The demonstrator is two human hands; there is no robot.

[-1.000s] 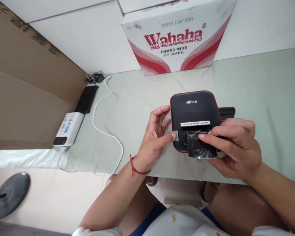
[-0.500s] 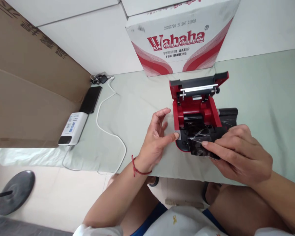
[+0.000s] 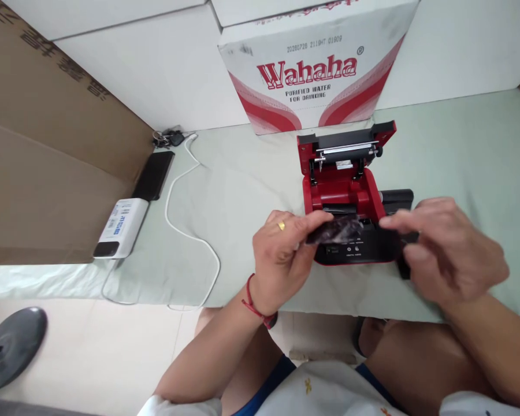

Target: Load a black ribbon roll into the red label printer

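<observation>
A small black and red printer (image 3: pixel 351 251) stands near the front edge of the pale green table (image 3: pixel 459 150), its lid (image 3: pixel 346 141) flipped up so the red inside shows. My left hand (image 3: pixel 281 254) pinches one end of a crinkled black plastic wrap (image 3: pixel 335 230) held over the printer's front. My right hand (image 3: pixel 446 248) is at the wrap's other end with fingers bent; it is smeared by motion and its grip is unclear. A black block (image 3: pixel 397 199) lies behind my right hand.
A Wahaha water carton (image 3: pixel 312 63) stands just behind the printer. On the left lie a white power bank (image 3: pixel 120 226), a black phone (image 3: pixel 153 173), keys (image 3: pixel 167 137) and a white cable (image 3: pixel 186 231), beside a brown cardboard sheet (image 3: pixel 47 144). A dark round base (image 3: pixel 13 346) rests on the floor.
The printer's lid popped up from closed. My left hand left the side button and took hold of the black wrap, which was lifted off the front; my right hand shifted right.
</observation>
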